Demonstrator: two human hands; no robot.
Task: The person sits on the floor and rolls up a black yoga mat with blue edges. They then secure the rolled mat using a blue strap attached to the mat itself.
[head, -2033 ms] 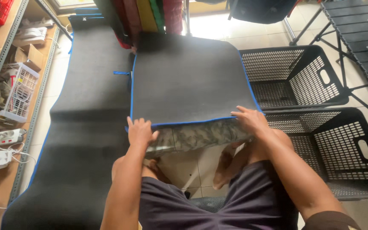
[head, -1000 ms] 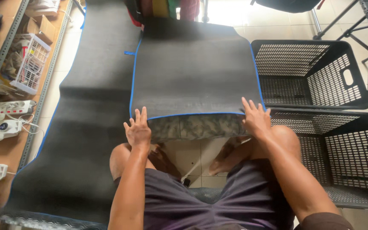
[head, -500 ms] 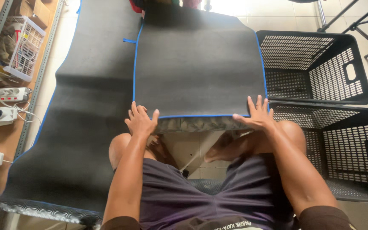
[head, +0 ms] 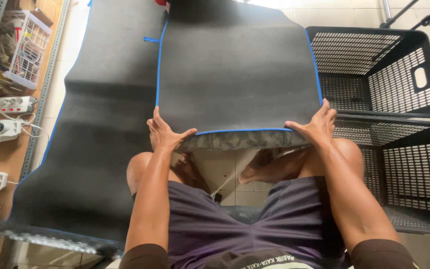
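Observation:
A dark grey mat with blue edging [head: 237, 74] lies out in front of me, its near edge folded up to show a mottled grey underside. My left hand [head: 162, 133] grips the near left corner, thumb under the edge. At the near right corner my right hand [head: 317, 124] holds the same edge, fingers spread on top. Below the lifted edge I see my knees and feet on a tiled floor.
A larger dark mat [head: 95, 129] lies to the left, partly under the smaller one. Two black perforated plastic baskets [head: 374, 65] [head: 409, 169] stand at the right. A shelf at the left holds a white wire basket [head: 23, 50], power strips [head: 6, 104] and white devices.
The view has tilted down and drawn closer to the mat. Both hands slid outward to the mat's near corners and closed on the edge, which now sits lifted.

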